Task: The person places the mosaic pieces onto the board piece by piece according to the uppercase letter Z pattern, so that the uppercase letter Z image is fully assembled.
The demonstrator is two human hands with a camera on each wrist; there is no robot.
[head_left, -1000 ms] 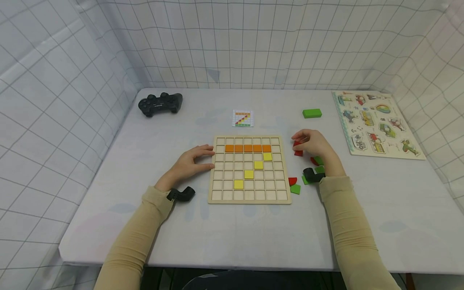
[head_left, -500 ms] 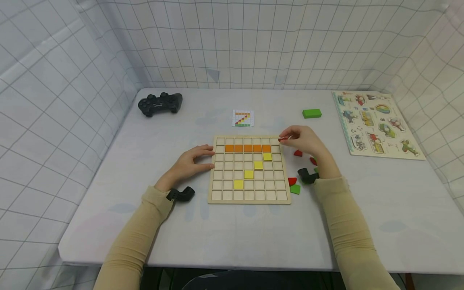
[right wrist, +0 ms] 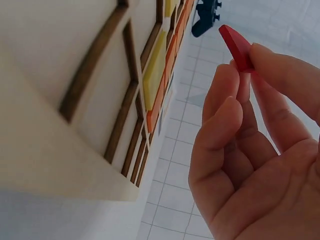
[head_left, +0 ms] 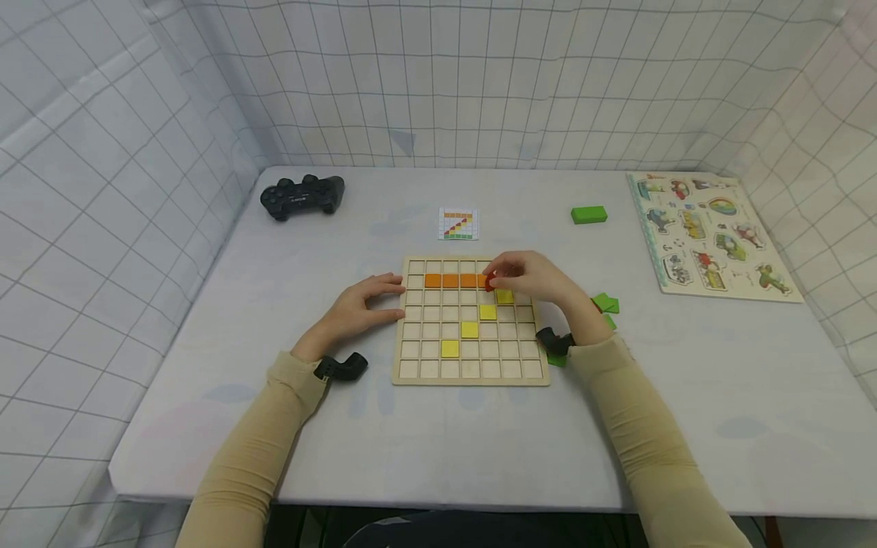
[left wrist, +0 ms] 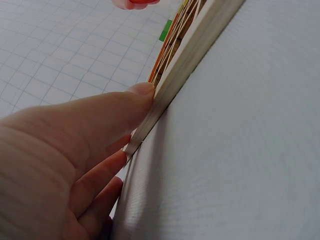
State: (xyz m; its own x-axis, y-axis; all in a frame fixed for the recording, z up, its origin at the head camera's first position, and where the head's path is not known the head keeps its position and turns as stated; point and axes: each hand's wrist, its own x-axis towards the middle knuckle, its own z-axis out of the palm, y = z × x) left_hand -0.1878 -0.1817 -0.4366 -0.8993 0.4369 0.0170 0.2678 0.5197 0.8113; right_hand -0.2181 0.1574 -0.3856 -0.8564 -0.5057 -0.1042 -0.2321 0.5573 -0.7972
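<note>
A wooden grid board point(head_left: 409, 369) lies on the table, with a row of orange tiles point(head_left: 441, 281) near its far side and a diagonal of yellow tiles point(head_left: 469, 329). My left hand point(head_left: 352, 308) rests against the board's left edge, thumb and fingertips touching it with the fingers extended. Over the upper right of the grid, my right hand point(head_left: 537, 278) pinches a red tile point(right wrist: 237, 49) with a curved edge between thumb and fingers. In the right wrist view that tile is raised above the board's surface.
Green tiles point(head_left: 606, 303) lie right of the board, partly behind the right forearm. Beyond the board is a small pattern card point(head_left: 458, 224). A black game controller point(head_left: 303, 195) sits back left, a green block point(head_left: 589, 215) back right, and a picture puzzle point(head_left: 712, 236) far right.
My right hand picks up a red tile from the loose pieces on the right and carries it left over the board. My left hand stays at the board's edge.
</note>
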